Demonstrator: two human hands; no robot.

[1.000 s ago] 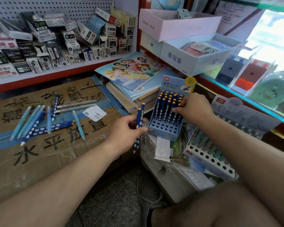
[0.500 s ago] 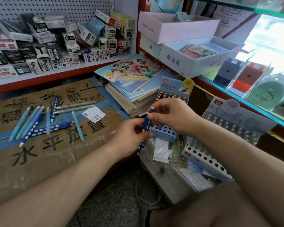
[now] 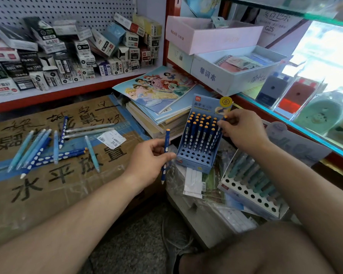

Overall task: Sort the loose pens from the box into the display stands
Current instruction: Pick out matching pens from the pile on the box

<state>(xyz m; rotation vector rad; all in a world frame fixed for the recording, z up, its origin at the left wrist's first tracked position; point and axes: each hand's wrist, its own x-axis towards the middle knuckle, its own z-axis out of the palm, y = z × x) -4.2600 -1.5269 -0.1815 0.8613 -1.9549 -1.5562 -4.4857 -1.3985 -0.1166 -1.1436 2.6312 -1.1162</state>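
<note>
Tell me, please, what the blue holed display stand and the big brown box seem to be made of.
The blue holed display stand looks like printed card, slightly glossy, judging by its folded edges. The big brown box looks like matte cardboard, visibly creased.

Blue stand (image 3: pixel 193 164) hemmed in
Its front holes lie open from above; book stack (image 3: pixel 158 91) crowds its left, white stand (image 3: pixel 251 198) its right.

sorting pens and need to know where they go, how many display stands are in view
2. A blue stand with dark blue pens stands centre, by the right hand; a white stand with teal pens lies lower right. Others may be hidden.
</note>
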